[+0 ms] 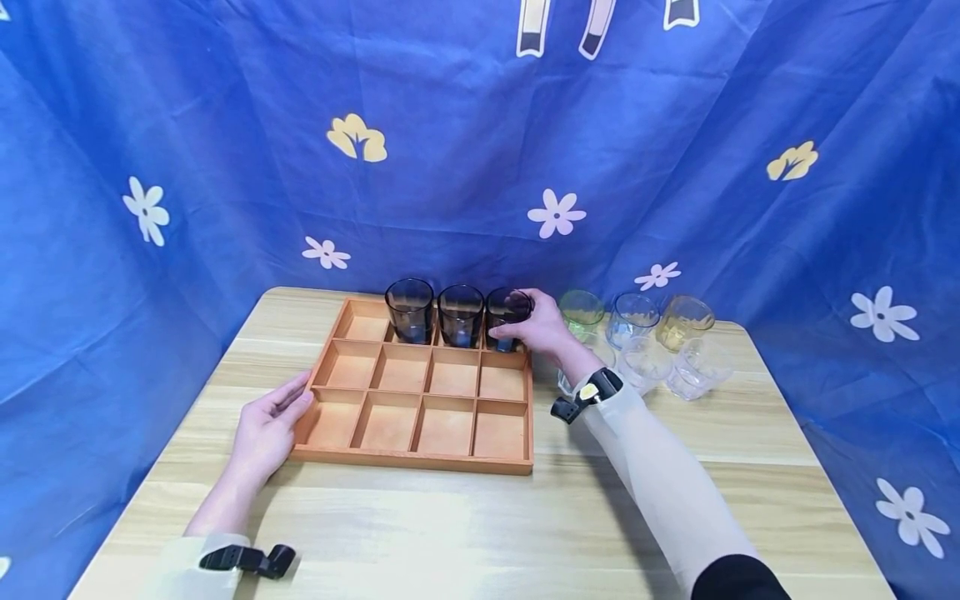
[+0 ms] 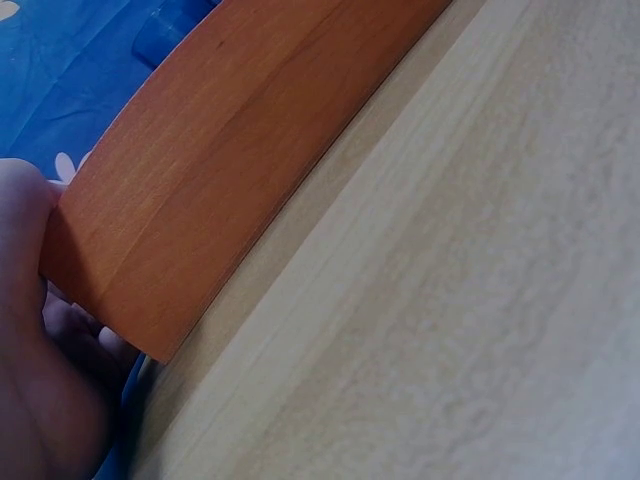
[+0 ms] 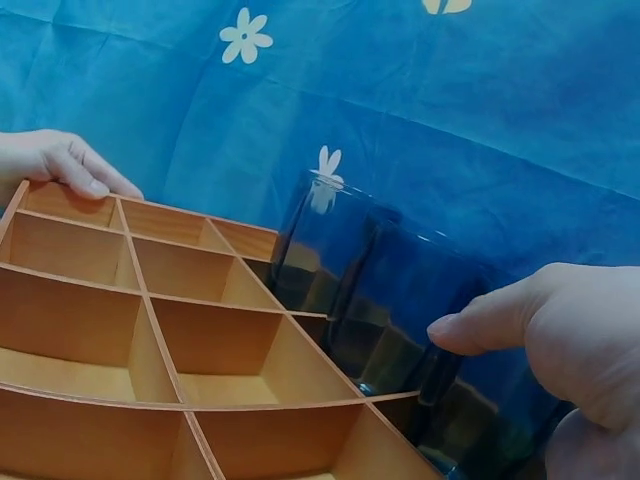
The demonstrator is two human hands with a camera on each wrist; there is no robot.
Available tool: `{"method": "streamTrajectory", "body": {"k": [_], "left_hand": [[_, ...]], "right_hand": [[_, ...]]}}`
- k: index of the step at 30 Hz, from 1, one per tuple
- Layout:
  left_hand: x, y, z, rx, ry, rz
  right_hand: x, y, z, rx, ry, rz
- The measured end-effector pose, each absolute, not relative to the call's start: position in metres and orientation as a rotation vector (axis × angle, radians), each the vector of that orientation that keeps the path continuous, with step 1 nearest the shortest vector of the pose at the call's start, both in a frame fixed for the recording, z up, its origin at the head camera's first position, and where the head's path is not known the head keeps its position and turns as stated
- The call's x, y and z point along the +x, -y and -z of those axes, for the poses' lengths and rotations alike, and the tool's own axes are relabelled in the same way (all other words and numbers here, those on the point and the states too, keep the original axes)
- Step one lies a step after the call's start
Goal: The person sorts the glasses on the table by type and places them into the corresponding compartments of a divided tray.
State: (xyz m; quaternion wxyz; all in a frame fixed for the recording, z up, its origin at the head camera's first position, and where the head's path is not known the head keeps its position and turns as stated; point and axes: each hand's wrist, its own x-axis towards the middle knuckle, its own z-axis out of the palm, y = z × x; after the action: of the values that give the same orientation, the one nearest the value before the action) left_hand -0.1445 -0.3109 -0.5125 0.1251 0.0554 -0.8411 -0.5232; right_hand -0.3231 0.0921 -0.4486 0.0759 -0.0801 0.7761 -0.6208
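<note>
A wooden compartment tray (image 1: 420, 457) lies on the table. My left hand (image 1: 267, 425) holds its left wall, thumb at the rim; in the left wrist view curled fingers (image 2: 85, 335) show beside the tray's corner. In the tray's back row stand three dark tinted glasses. My right hand (image 1: 542, 325) grips the rightmost dark glass (image 1: 504, 307), thumb on the near side; its far side is hidden by the hand. Just left of it are the middle dark glass (image 1: 461, 312) and the left dark glass (image 1: 409, 310). The back-left compartment (image 1: 365, 320) holds nothing.
Right of the tray stand a green glass (image 1: 581, 310), a blue glass (image 1: 632, 319) and a yellow glass (image 1: 685, 322). Clear glasses (image 1: 696, 370) stand in front of them, partly behind my right wrist. A blue patterned curtain (image 1: 450, 183) hangs behind the table (image 1: 375, 533).
</note>
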Motion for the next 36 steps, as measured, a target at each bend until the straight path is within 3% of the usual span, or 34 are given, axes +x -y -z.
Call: {"method": "streamTrajectory", "body": {"k": [15,36], "left_hand": [[-0.146,0.31,0.512,0.174,2.453,1.571],[-0.147,0.31,0.515,0.186,2.465,1.52]], "right_hand": [[-0.319,-0.106,0.436,-0.21,-2.279,1.873],[-0.298,-0.165,0.407,-0.279,-2.19,2.091]]}}
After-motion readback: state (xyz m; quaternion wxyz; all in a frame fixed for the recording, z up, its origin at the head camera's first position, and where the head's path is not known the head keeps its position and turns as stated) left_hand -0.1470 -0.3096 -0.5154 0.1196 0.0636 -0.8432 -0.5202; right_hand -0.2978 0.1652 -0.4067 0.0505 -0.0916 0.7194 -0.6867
